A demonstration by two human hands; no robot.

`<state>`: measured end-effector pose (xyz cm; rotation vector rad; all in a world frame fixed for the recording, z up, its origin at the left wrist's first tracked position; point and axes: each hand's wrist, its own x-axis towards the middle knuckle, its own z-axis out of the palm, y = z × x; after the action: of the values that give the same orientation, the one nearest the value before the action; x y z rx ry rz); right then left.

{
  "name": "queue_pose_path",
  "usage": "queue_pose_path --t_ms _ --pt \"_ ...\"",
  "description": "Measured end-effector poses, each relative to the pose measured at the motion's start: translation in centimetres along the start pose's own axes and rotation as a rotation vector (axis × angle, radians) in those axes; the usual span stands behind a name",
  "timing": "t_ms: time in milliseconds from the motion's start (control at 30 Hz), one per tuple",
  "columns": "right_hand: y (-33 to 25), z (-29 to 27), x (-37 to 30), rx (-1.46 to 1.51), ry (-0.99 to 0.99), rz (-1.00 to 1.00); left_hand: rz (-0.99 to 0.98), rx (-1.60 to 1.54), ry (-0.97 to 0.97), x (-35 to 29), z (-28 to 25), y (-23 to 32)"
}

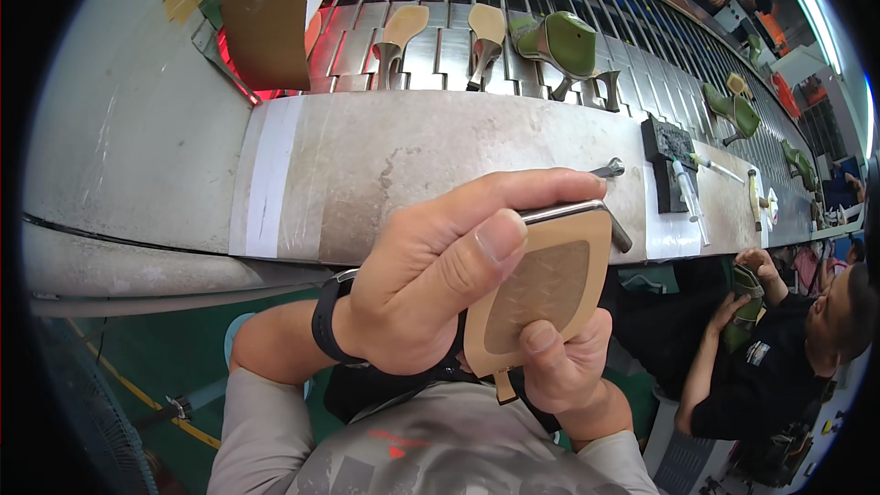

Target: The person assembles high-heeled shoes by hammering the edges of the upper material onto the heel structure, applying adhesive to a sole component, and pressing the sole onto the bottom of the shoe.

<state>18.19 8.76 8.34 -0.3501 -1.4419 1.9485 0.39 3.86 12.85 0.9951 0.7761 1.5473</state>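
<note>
Between my hands is a tan shoe sole [587,261] with a brown textured panel in its middle and a dark shiny strip along its upper edge. A small tan tab [505,389] hangs at its lower end. My left hand [431,275] grips the sole from the left, thumb on its face and fingers along the top edge. From below, my right hand [568,362] pinches it, thumb on the panel; the other fingers are mostly hidden behind. A metal tool end [610,168] lies on the bench just beyond my left fingertips.
A pale worn bench [367,147] lies before me. Behind it, a slatted metal conveyor [353,60] carries heeled soles [403,27] and green shoes [568,44]. Syringes [687,191] rest by a black block [667,142]. A co-worker [779,357] at right handles a green shoe.
</note>
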Motion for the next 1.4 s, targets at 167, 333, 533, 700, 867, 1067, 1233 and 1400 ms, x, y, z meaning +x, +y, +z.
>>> queue_pose_path --t_ms 167,333,533,700,867,1067,1233,1400 --pt "0.7 0.3 -0.2 -0.145 -0.007 -0.096 0.003 0.142 0.008 -0.4 -0.3 1.1" --pt "0.8 1.0 -0.1 -0.189 -0.057 -0.131 0.007 0.376 0.099 -0.1 0.1 3.2" --pt "0.3 0.8 1.1 -0.409 -0.102 -0.16 -0.088 0.571 0.184 3.0 -0.6 4.7" --pt "0.5 -2.3 2.8 -0.027 -0.035 0.275 -0.033 -0.083 -0.024 8.5 -5.6 1.4" --pt "1.9 -4.5 4.1 0.048 -0.045 0.168 0.173 0.396 -0.247 6.4 -6.7 -4.2" --pt "3.3 -4.6 4.2 0.114 0.059 0.041 0.079 0.463 -0.304 6.7 -6.5 -3.9" --pt "3.5 -4.9 4.3 0.162 0.008 0.02 0.069 0.39 -0.291 6.4 -6.6 -4.2" --pt "3.4 -5.2 4.2 0.149 0.011 0.068 0.061 0.376 -0.27 6.3 -6.5 -4.3"
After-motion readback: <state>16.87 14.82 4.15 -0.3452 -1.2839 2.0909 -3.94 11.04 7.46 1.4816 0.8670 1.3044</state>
